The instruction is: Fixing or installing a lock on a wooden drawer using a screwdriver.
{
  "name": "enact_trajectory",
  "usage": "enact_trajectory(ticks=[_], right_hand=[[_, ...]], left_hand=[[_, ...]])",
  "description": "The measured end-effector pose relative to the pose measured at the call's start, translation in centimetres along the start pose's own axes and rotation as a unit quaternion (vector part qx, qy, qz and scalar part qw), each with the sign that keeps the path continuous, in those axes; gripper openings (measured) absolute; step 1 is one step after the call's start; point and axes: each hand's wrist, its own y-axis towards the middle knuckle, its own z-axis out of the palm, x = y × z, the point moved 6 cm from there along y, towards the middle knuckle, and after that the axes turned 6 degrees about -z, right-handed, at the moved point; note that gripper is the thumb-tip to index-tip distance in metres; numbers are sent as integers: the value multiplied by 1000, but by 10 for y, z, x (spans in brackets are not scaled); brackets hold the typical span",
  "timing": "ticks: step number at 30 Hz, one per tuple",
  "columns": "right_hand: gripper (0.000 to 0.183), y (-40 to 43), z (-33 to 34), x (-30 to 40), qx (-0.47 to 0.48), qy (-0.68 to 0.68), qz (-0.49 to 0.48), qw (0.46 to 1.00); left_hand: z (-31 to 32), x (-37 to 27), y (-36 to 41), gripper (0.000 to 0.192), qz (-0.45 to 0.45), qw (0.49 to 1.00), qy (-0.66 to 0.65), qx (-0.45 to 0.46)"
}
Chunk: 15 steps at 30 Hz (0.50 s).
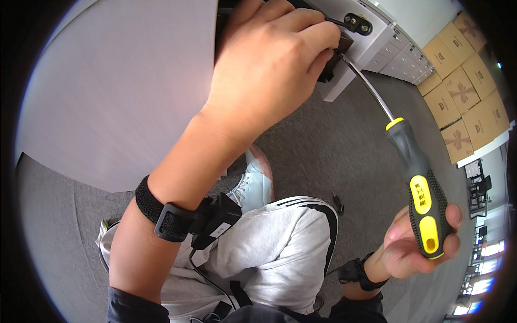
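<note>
My right hand (424, 242) grips the black and yellow handle of a screwdriver (418, 189). The screwdriver's steel shaft points up and left, its tip beside the fingertips of my left hand (274, 60). That left hand reaches to a dark block-like part at the edge of a pale panel, thumb and forefinger pinched near the tip; whether they hold something small is hidden. A black fitting with screws (358, 24) sits on the light panel just right of my left knuckles. Both wrists wear black straps, the left with a black box (218, 222).
A large pale cabinet panel (121, 89) fills the left side. Drawer cabinets (400, 52) and stacked cardboard boxes (460, 93) stand at upper right. My bent leg and a light blue shoe (254, 177) are below, with a small dark object (338, 204) on the grey carpet.
</note>
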Motion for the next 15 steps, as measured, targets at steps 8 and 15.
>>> enact_trajectory(ticks=[8, 15], right_hand=[[59, -2, -3, 1, -44, -45, 44, 997], [53, 6, 7, 25, 53, -134, 20, 989]], left_hand=[[-1, -2, 0, 11, 9, 1000, 4, -5], [1, 3, -3, 11, 13, 998, -46, -42]])
